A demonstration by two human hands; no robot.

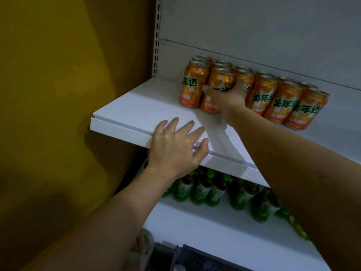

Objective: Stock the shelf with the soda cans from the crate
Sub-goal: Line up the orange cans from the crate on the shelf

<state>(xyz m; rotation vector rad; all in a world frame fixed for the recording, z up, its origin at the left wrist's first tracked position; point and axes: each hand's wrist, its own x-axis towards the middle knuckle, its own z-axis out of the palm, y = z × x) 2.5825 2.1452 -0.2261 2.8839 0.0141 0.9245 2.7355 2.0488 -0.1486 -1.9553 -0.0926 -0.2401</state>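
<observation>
Several orange soda cans (281, 100) with green lettering stand in rows on the white shelf (136, 112), toward its back. My right hand (224, 98) is wrapped around the front can of the second row (219, 80), thumb on its left side, and the can stands on the shelf. My left hand (175, 145) lies flat with spread fingers on the shelf's front edge, holding nothing. A corner of the dark grey crate (193, 259) shows at the bottom; its contents are hidden.
Green bottles (214, 190) fill the lower shelf under the white one. A yellow wall (58, 94) closes off the left side. The slotted upright (157, 36) and grey back panel stand behind the cans. A sandalled foot (142, 243) is on the floor beside the crate.
</observation>
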